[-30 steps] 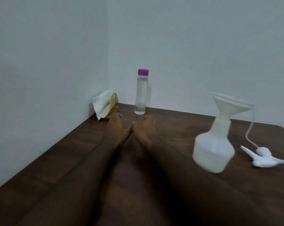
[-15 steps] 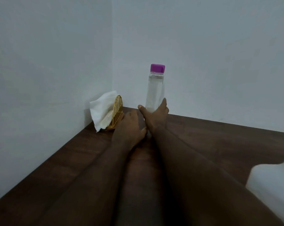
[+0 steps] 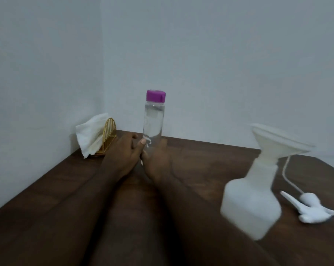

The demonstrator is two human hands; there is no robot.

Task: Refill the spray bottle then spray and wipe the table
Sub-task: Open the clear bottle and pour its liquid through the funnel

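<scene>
right hand [image 3: 156, 166] fingers [image 3: 143, 144] wrap the clear bottle [image 3: 153, 121] low, upright above the bench [image 3: 200, 156]; left hand [image 3: 124, 150] loose beside. looks full, heavy, slick: grip mid-body. funnel-topped spray bottle [image 3: 252, 198] well right of fingers.

single view only, head-mounted, wide-angle, looking forward and down along both forearms toward a room corner where two walls meet. the right hand [image 3: 156, 162] sits near frame centre, the left hand [image 3: 122, 150] just beside it. beyond the hands the table [image 3: 47, 189] runs to the walls. right of the right hand and nearer the camera, a blurred spray bottle [image 3: 252, 204]. no second view to compare overlap.
</scene>
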